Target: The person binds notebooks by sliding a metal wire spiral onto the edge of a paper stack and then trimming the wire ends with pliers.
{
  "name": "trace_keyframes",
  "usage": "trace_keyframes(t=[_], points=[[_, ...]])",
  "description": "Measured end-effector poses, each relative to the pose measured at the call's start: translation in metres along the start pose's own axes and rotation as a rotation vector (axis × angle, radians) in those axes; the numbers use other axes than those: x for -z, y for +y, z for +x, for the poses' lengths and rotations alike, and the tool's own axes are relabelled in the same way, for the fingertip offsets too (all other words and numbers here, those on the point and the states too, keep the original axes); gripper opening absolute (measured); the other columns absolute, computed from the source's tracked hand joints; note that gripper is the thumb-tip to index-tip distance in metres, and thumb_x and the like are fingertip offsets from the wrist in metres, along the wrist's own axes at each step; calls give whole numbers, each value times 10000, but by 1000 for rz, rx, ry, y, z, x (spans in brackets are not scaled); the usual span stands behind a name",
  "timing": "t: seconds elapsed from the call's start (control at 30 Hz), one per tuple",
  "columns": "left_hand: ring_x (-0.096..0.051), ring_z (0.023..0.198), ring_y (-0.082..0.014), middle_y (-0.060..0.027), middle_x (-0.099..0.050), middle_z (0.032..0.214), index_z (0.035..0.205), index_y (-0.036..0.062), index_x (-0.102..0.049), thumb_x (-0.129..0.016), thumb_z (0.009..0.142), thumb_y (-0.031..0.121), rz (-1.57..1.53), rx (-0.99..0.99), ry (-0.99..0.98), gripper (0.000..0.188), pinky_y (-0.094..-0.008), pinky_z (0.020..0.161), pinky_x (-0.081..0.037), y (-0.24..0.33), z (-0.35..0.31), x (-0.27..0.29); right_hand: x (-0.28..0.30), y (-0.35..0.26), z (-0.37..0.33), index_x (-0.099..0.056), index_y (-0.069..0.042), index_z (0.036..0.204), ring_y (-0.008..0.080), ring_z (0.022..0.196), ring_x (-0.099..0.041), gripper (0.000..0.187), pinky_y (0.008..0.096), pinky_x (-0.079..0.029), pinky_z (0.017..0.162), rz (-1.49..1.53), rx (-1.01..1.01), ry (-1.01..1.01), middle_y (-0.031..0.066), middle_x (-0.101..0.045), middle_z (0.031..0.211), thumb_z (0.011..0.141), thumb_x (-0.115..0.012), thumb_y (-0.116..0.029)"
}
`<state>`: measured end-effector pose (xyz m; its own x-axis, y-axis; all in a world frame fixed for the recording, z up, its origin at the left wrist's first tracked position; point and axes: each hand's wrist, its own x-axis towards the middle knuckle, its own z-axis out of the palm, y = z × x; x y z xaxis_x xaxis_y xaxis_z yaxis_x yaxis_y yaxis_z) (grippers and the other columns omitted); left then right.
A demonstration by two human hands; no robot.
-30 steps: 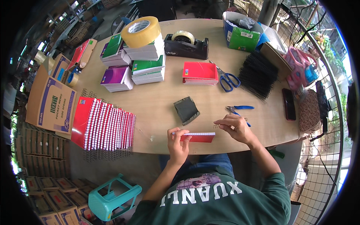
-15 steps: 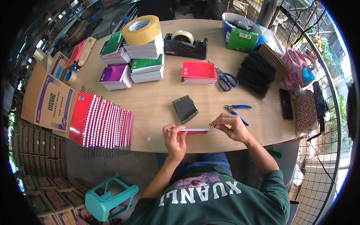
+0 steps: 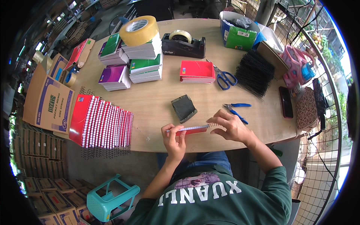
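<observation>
My left hand [image 3: 174, 139] is closed on a small red notebook [image 3: 195, 131], held edge-up near the table's front edge. A thin wire coil [image 3: 213, 125] sticks out from the notebook's right end. Around that coil my right hand [image 3: 230, 127] has its thumb and fingers apart; the fingertips are at the wire, and I cannot tell whether they touch it. Just beyond the notebook lies a dark, worn square block [image 3: 183, 108]. Blue-handled pliers [image 3: 237, 110] rest on the table past my right hand.
Red spiral notebooks [image 3: 103, 122] are stacked at left beside a cardboard box [image 3: 48, 99]. Farther back are green and purple pads [image 3: 146, 67], a tape dispenser [image 3: 183, 47], red pads [image 3: 197, 71], scissors [image 3: 225, 79] and black coils [image 3: 255, 73]. A phone [image 3: 285, 102] lies at right.
My right hand's thumb and fingers have parted from a pinch at the notebook's end and shifted slightly right. More of the coil now shows. My left hand keeps its hold.
</observation>
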<state>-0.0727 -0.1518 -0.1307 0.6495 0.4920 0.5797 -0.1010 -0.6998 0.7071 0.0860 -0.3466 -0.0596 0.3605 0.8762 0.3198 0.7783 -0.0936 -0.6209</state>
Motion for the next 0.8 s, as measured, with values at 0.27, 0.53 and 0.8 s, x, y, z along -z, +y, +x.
trace_keyframes(t=[0.27, 0.53, 0.8], points=[[-583, 994, -326, -156, -604, 983, 1015, 51, -662, -746, 889, 117, 7, 57, 61, 165, -413, 845, -490, -11, -15, 8, -22, -12, 20, -662, -101, 949, 291, 739, -627, 157, 414, -498, 622, -273, 104, -46, 85, -637, 874, 811, -732, -128], [-586, 1014, -322, -144, -520, 1084, 1033, 73, -641, -754, 834, 2, -197, -3, 66, 240, -397, 850, -505, -4, -13, -9, -18, 1, -8, -665, 0, 1129, 411, 949, -608, 361, 466, -497, 856, -246, 22, -115, 208, -591, 1174, 811, -761, -141], [-547, 1107, -342, -168, -495, 1158, 1152, 89, -590, -786, 819, 49, -193, -47, 29, 388, -413, 889, -491, -20, -19, -14, -1, -22, 42, -684, -73, 1099, 370, 1029, -612, 256, 469, -495, 929, -213, 208, -133, 181, -643, 1096, 862, -721, -163]])
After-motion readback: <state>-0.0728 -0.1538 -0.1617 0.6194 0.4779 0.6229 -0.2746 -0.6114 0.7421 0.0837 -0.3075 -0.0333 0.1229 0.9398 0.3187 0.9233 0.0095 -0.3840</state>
